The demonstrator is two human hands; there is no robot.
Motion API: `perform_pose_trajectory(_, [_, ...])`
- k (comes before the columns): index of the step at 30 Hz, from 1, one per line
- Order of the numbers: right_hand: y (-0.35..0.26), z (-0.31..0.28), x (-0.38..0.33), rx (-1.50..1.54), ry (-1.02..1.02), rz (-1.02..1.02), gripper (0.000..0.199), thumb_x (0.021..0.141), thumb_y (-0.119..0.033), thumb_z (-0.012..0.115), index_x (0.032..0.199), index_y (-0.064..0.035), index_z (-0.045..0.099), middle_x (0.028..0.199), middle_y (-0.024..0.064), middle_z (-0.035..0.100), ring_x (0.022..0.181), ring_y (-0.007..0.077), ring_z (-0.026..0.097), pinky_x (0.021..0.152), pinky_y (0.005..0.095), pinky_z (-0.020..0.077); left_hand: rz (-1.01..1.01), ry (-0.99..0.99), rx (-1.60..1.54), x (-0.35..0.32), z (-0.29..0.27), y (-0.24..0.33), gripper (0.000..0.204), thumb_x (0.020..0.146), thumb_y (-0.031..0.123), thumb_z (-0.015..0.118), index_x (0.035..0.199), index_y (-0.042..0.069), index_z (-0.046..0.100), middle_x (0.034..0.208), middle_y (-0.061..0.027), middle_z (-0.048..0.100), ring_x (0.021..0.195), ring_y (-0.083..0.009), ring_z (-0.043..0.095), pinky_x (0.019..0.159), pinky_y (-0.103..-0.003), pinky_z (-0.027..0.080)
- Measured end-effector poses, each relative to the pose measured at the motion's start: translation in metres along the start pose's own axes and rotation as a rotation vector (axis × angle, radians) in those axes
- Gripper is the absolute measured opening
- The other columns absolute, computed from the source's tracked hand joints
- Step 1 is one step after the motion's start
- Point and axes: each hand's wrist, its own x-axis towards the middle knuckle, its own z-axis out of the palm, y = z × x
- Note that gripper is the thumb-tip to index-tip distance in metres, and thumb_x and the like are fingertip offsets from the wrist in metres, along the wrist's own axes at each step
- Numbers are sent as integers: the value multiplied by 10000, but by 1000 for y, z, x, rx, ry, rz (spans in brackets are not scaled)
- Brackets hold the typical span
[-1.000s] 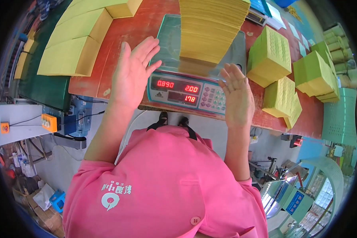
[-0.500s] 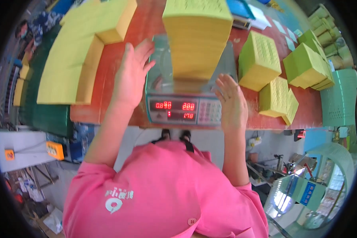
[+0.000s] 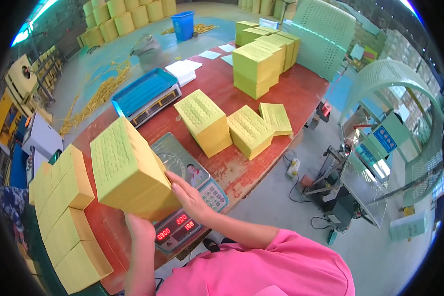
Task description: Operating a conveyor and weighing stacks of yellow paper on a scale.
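A tall stack of yellow paper [image 3: 133,172], its top embossed with wavy rows, is between my two hands. My left hand [image 3: 140,227] is closed on its lower near edge, the fingertips hidden behind the paper. My right hand [image 3: 190,200] presses against its right side, fingers along the paper. The stack is tilted and covers the left part of a digital scale [image 3: 188,165] with a clear-covered pan and red lit digits. Whether the stack's underside touches the scale or the table is hidden.
Yellow paper stacks [image 3: 66,217] line the table's left side. Others [image 3: 204,123] stand beyond the scale, with a taller group [image 3: 256,69] at far right. A second scale with a blue tray [image 3: 145,93] sits at the far left edge of the red table [image 3: 232,167]. A machine [image 3: 350,197] stands right.
My hands, earlier apart and open beside the stack on the scale, now hold it. It has moved to the scale's left and tilted. My view has swung right, showing more of the room.
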Motion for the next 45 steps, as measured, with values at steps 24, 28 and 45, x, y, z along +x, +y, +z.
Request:
perform_pose_trajectory(24, [-13,-41,-50,680,-75,629,437,1026,-313,509,1336,-6,510,1294,73,585,1181,167,554,1026,331,424,-188,-276,378,4,22,116,567,958,446,552,1373,63,501,1288,-98,603,1147,-219,598,955,-374,485])
perform_pose_trajectory(28, [-72,-82,-36,422,-184,459,533,997,-307,577,1407,12,459,1264,53,589,1155,124,534,987,284,426,-7,-488,192,-9,29,110,516,1006,412,476,1396,73,477,1332,-85,577,1191,-200,573,1007,-382,470])
perform_pose_trajectory(45, [-67,-415,238,495,-55,499,424,1050,-352,390,1340,-70,517,1262,62,611,1134,186,579,938,411,481,-71,-475,125,147,407,-46,529,909,451,621,1314,120,543,1229,-60,619,1090,-208,609,876,-375,519])
